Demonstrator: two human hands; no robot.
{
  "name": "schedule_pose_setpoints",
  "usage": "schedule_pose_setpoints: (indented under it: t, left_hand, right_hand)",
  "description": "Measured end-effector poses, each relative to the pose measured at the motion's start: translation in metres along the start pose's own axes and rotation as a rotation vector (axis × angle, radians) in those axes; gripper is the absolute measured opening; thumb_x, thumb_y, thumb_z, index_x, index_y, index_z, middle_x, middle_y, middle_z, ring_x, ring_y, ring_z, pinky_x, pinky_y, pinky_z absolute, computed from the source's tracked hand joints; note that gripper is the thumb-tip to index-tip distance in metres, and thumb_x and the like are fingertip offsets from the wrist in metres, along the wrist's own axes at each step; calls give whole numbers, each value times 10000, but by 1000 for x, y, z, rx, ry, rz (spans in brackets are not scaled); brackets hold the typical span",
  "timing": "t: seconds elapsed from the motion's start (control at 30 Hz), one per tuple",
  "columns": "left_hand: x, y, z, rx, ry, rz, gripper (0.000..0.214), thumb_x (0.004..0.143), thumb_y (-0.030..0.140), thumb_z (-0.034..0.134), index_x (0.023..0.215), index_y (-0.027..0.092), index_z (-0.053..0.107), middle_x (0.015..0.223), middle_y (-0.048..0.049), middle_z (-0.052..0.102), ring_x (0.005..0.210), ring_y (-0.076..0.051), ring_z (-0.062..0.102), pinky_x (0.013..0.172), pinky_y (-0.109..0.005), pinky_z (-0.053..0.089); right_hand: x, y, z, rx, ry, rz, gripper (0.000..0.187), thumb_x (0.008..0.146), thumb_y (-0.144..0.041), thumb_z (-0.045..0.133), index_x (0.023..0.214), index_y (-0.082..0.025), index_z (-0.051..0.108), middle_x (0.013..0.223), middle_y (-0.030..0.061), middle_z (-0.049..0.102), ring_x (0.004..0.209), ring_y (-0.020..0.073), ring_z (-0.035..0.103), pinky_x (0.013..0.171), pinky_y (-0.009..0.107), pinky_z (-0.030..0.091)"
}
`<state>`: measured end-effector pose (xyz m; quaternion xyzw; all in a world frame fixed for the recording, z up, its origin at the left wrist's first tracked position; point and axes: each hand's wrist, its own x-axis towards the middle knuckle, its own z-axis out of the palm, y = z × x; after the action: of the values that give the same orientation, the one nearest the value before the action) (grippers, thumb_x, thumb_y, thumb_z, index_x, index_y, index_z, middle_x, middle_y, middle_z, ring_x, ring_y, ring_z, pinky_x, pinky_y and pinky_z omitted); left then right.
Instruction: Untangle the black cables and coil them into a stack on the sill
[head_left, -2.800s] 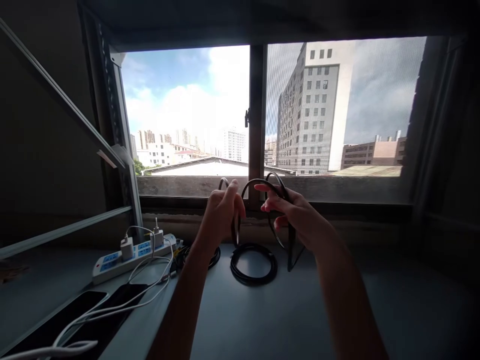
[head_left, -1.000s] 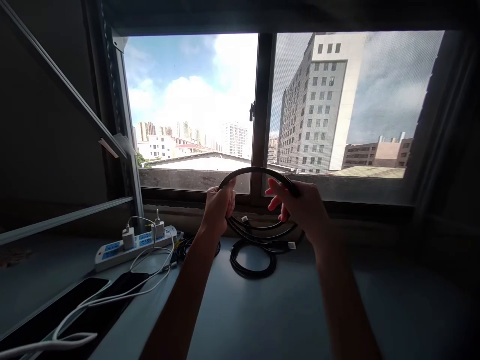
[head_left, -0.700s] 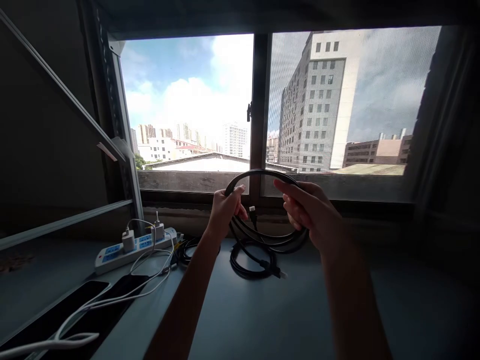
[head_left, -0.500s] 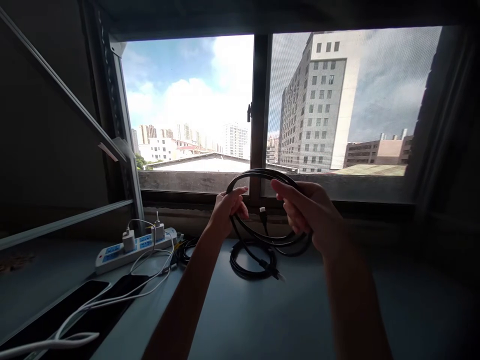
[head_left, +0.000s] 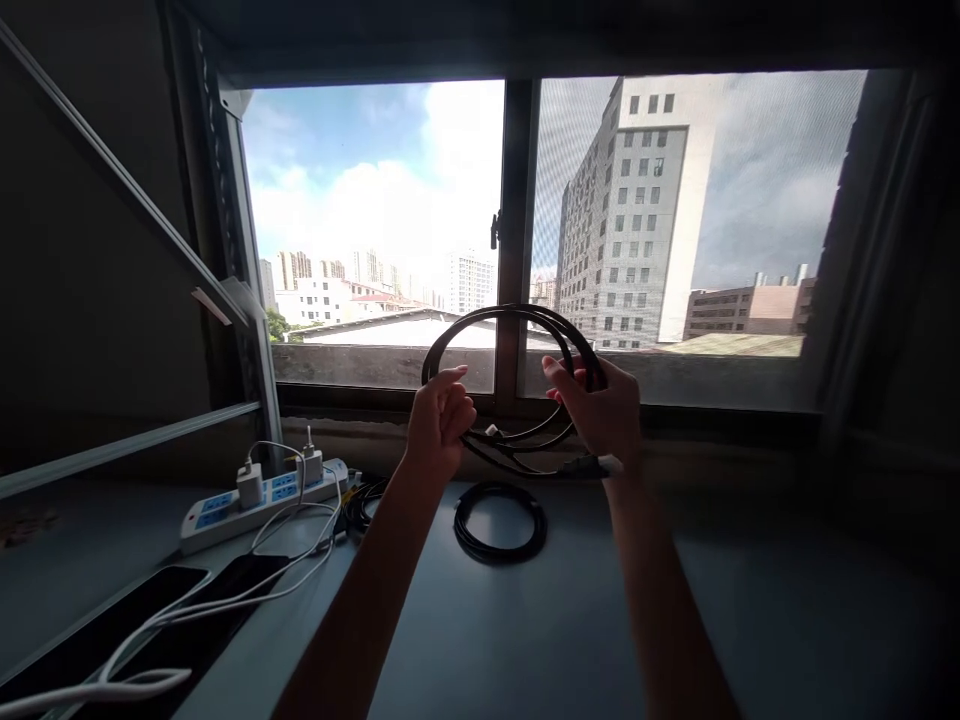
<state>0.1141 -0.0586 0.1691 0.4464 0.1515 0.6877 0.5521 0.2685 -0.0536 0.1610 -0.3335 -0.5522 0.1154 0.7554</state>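
Note:
Between my hands a black cable (head_left: 517, 309) hangs in loose loops above the table, in front of the window. My left hand (head_left: 441, 420) is closed around the left side of the loops, thumb pointing right. On the right side, my right hand (head_left: 600, 400) grips the loops between thumb and fingers. A dark connector end (head_left: 581, 467) with a pale tip hangs by my right wrist. Another small pale plug tip (head_left: 492, 431) shows within the lower part of the loops. Below, a second coiled black cable (head_left: 541, 525) lies flat on the table.
A white power strip (head_left: 262, 508) with two plugged-in chargers stands at the left, with white cables (head_left: 217, 603) trailing forward over dark flat devices (head_left: 97, 620). More black cable (head_left: 360, 510) lies beside the strip. A metal frame post (head_left: 255, 300) rises at the left of the window.
The loops have risen slightly and opened wider. My right hand has turned and now pinches the loops. The connector ends have swung, one now by my right wrist.

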Motion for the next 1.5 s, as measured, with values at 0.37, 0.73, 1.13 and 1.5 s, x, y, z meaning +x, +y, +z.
schedule_pose_setpoints:
  t: [0.37, 0.73, 1.13, 1.5]
  left_hand:
    - [14, -22, -13, 160, -254, -289, 420, 719, 214, 549, 452, 185, 227, 346, 90, 208, 265, -33, 306, 325, -159, 265]
    - [20, -64, -34, 626, -543, -778, 461, 681, 545, 552, 749, 94, 618, 654, -99, 638, 596, -230, 624, 683, -372, 471]
    - [18, -64, -19, -67, -560, -419, 237, 771, 379, 604, 768, 148, 552, 773, -58, 639, 756, -190, 631, 784, -295, 452]
    - [23, -33, -27, 298, -313, 34, 342, 753, 481, 587, 702, 167, 460, 460, 79, 392, 374, -116, 514, 412, -216, 413]
  right_hand:
    - [-8, -29, -17, 633, -439, 248, 569, 673, -402, 816, 476, -173, 335, 377, -96, 269, 260, 37, 233, 280, 134, 332]
    - [-17, -33, -12, 438, -495, 101, 456, 780, -343, 716, 507, -172, 393, 349, -92, 267, 248, 52, 226, 256, 145, 218]
    - [-14, -27, -11, 669, -401, 39, 469, 728, -317, 734, 475, -187, 362, 301, -97, 234, 239, 50, 154, 283, 168, 194]
    - [0, 6, -6, 79, -6, -106, 337, 711, -355, 671, 962, -173, 538, 505, -64, 420, 315, 117, 364, 251, 171, 303]
